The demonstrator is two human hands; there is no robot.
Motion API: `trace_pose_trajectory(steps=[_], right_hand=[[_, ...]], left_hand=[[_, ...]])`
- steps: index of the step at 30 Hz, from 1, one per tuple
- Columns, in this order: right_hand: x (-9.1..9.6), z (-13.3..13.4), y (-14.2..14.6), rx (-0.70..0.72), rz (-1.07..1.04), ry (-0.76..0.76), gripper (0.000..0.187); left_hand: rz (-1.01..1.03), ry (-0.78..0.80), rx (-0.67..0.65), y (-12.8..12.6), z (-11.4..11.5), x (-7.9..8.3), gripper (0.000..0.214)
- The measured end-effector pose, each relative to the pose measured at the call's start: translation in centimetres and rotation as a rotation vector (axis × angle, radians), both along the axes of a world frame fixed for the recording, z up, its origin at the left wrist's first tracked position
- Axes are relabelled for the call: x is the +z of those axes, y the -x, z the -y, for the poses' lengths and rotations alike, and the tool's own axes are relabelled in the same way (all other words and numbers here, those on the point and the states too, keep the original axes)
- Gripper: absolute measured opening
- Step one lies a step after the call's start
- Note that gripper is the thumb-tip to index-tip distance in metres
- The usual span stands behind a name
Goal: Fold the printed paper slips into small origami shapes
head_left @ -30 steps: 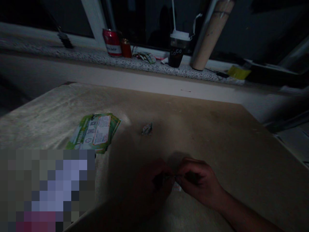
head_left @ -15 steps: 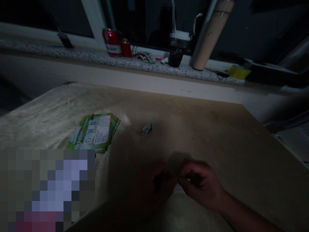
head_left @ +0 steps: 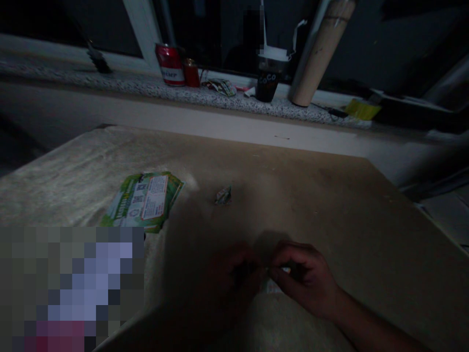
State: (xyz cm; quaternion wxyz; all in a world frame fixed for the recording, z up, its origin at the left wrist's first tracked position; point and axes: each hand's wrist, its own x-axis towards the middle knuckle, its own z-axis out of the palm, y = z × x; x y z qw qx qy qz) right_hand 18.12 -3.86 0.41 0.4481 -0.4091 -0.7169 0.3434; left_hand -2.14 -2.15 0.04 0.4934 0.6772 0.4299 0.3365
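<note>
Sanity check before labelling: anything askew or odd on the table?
The green leaflets lie fanned and skewed, not squared; a small folded paper scrap lies alone to their right. Nothing looks spilled.

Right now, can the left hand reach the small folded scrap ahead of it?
Probably yes: the folded scrap lies on the bare table just beyond the left hand, nothing between; but that hand is pinching a paper piece.

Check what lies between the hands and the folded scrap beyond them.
Nothing: in the head view, the table between the left hand, the right hand and the folded scrap is bare, though in shadow.
</note>
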Motion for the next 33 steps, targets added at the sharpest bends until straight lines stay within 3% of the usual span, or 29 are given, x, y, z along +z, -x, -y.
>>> trace_pose_trajectory(steps=[10, 22, 33], right_hand=[[0.2, 0.0, 0.1, 0.0, 0.006, 0.009, 0.012], [-0.2, 0.3, -0.2, -0.027, -0.003, 0.049, 0.016], [-0.2, 0.2, -0.2, -0.076, -0.051, 0.118, 0.024]], left_hand=[[0.019, 0.104, -0.005, 0.0, 0.2, -1.2, 0.017], [0.116, -0.079, 0.031, 0.2, 0.0, -1.3, 0.017], [0.141, -0.053, 0.094, 0.5, -0.1, -0.9, 0.018]])
